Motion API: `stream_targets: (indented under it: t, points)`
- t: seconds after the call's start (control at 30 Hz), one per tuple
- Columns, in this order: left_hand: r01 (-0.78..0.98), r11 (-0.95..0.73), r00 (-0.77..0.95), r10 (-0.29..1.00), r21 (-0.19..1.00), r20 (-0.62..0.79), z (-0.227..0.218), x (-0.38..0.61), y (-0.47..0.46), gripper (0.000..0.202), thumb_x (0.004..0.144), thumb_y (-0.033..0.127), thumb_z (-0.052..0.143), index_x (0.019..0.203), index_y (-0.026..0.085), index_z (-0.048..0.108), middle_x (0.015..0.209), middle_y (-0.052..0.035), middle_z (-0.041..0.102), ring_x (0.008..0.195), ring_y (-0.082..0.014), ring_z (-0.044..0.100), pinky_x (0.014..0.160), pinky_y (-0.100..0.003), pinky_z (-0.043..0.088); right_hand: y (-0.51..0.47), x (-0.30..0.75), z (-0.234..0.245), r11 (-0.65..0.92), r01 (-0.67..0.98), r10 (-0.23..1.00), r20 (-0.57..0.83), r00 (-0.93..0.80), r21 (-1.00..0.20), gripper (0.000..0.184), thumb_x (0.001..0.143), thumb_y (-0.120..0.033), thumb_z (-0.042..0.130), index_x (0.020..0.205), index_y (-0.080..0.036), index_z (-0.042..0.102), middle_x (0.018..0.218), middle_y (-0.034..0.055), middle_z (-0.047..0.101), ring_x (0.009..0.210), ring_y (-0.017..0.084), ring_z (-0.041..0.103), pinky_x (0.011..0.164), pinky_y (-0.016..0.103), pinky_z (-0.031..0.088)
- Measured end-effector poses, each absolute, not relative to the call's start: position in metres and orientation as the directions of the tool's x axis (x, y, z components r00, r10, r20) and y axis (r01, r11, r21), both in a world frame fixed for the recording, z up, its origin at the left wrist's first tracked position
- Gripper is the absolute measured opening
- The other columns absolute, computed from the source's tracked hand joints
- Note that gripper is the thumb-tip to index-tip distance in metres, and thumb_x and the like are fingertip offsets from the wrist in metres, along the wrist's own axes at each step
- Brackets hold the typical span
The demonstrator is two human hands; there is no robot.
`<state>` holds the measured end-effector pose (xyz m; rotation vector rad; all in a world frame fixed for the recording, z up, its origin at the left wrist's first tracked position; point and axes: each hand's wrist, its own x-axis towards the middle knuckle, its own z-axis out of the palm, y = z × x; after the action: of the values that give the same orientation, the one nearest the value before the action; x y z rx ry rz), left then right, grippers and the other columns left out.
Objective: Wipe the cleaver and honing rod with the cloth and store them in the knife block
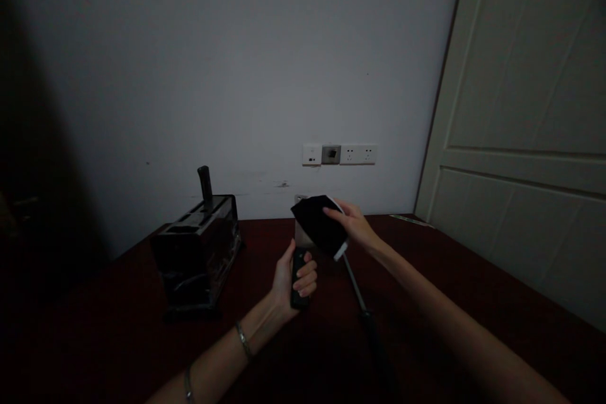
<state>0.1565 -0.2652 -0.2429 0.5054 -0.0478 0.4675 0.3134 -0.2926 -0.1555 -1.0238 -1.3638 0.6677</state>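
Dim room. At the back, a pale wall (237, 44), widest of all. To the right, a cream panelled door (521, 107). Below both, a dark red table (449, 252), stretching from the wall to the near edge of view.

On the table's left part, a dark glossy block (196, 252) with slots on top, one black handle (205, 184) upright in a rear slot. Right of centre, a rod (354, 281) flat on the table, thin bright shaft toward the wall, dark grip toward the camera (grip end lost in shadow).

Above the table, between block and rod, a knife (298, 265) held upright, blade up, black haft down. Over the blade, a black cloth (319, 224) with a white edge, covering most of the metal; only a pale strip of blade bare at the cloth's left side.

Closed firmly round the knife's haft, the left hand (290, 281), fingers wrapped, nails toward the camera. Gripping the cloth from the right, the right hand (353, 224), fingers on the near face, thumb hidden. Both hands clear of the table.

On the wall above the hands, a row of sockets (339, 154). On the left wrist, a thin bracelet (243, 339).
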Motion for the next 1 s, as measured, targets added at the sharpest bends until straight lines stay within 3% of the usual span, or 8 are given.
stream_targets:
  t: [0.07, 0.17, 0.37, 0.6, 0.8, 1.0]
  points:
    - [-0.447, 0.767, 0.889, 0.439, 0.459, 0.133, -0.241, 0.155, -0.261, 0.056, 0.090, 0.052, 0.020, 0.062, 0.013, 0.048, 0.042, 0.0076, 0.026, 0.027, -0.0032, 0.022, 0.027, -0.015, 0.015, -0.289, 0.321, -0.149, 0.459, 0.006, 0.844, 0.438, 0.310, -0.889, 0.023, 0.064, -0.032, 0.064, 0.081, -0.017, 0.063, 0.069, -0.0015, 0.066, 0.067, 0.016, 0.059, 0.064, 0.025, 0.044]
    - [-0.469, 0.761, 0.873, 0.478, 0.449, 0.101, -0.242, 0.155, -0.255, 0.055, 0.090, 0.051, 0.021, 0.061, 0.013, 0.048, 0.042, 0.0080, 0.025, 0.027, -0.0031, 0.022, 0.028, -0.015, 0.015, -0.282, 0.330, -0.146, 0.446, -0.246, 0.828, 0.292, 0.479, -0.861, 0.014, 0.064, -0.026, 0.063, 0.074, -0.017, 0.062, 0.062, -0.0009, 0.066, 0.061, 0.016, 0.061, 0.059, 0.026, 0.047]
    - [-0.455, 0.779, 0.859, 0.512, 0.431, -0.019, -0.248, 0.159, -0.252, 0.060, 0.090, 0.052, 0.016, 0.058, 0.013, 0.047, 0.039, 0.0080, 0.024, 0.026, -0.0029, 0.021, 0.027, -0.015, 0.014, -0.268, 0.340, -0.166, 0.357, -0.396, 0.865, 0.139, 0.482, -0.846, 0.012, 0.072, -0.026, 0.053, 0.076, -0.018, 0.062, 0.066, 0.0025, 0.069, 0.061, 0.018, 0.064, 0.059, 0.030, 0.053]
    - [-0.432, 0.784, 0.869, 0.494, 0.445, -0.027, -0.248, 0.163, -0.255, 0.063, 0.089, 0.055, 0.013, 0.056, 0.013, 0.048, 0.037, 0.0071, 0.026, 0.025, -0.0033, 0.019, 0.026, -0.016, 0.013, -0.250, 0.349, -0.185, 0.319, -0.279, 0.840, 0.133, 0.526, -0.906, 0.013, 0.062, -0.021, 0.065, 0.074, -0.015, 0.063, 0.058, 0.0018, 0.067, 0.053, 0.016, 0.062, 0.052, 0.027, 0.050]
    - [-0.415, 0.791, 0.891, 0.453, 0.450, 0.027, -0.255, 0.166, -0.256, 0.057, 0.088, 0.055, 0.023, 0.058, 0.014, 0.050, 0.037, 0.0068, 0.030, 0.025, -0.0042, 0.019, 0.026, -0.016, 0.016, -0.246, 0.353, -0.192, 0.399, -0.070, 0.761, 0.288, 0.581, -0.914, 0.025, 0.057, -0.029, 0.070, 0.078, -0.016, 0.063, 0.065, -0.0015, 0.067, 0.057, 0.014, 0.059, 0.055, 0.025, 0.047]
    - [-0.413, 0.795, 0.895, 0.444, 0.444, 0.039, -0.255, 0.166, -0.260, 0.056, 0.088, 0.055, 0.025, 0.058, 0.014, 0.051, 0.037, 0.0064, 0.031, 0.025, -0.0044, 0.021, 0.025, -0.016, 0.017, -0.249, 0.349, -0.190, 0.449, 0.185, 0.672, 0.467, 0.574, -0.874, 0.024, 0.057, -0.035, 0.069, 0.067, -0.015, 0.062, 0.058, -0.0023, 0.059, 0.056, 0.013, 0.052, 0.052, 0.023, 0.040]
